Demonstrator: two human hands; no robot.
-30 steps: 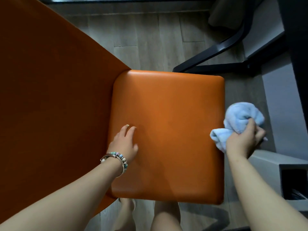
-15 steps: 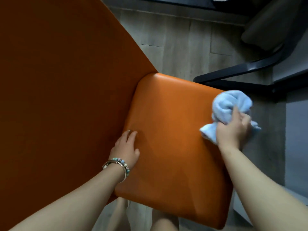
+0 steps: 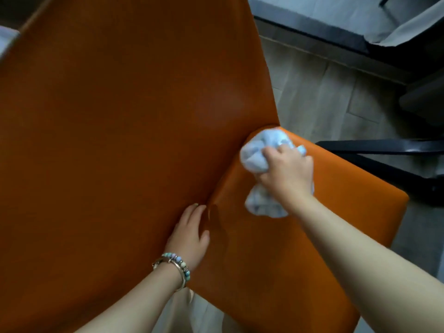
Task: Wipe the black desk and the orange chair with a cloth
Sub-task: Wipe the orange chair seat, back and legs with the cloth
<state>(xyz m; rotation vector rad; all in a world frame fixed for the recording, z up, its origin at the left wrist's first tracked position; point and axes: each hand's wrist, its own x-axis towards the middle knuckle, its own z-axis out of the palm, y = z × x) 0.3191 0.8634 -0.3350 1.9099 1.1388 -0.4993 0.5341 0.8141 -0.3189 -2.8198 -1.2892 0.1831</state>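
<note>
The orange chair fills most of the view: its tall backrest [image 3: 120,140] on the left and its square seat [image 3: 336,212] on the right. My right hand [image 3: 288,174] grips a bunched light-blue cloth [image 3: 257,152] and holds it on the seat's far corner, right where the seat meets the backrest. My left hand [image 3: 191,234], with beaded bracelets at the wrist, rests with straight fingers on the seat's near edge beside the backrest. The black desk's top is not in view.
Grey wood-look floor [image 3: 319,97] lies beyond the seat. Black metal legs [image 3: 384,150] run along the floor at the right. Dark furniture and a grey sheet [image 3: 413,27] stand at the top right. My legs show below the seat.
My right hand has carried the cloth leftward across the seat from its right edge to the far corner by the backrest. The left hand stays put. The view has swung nearer.
</note>
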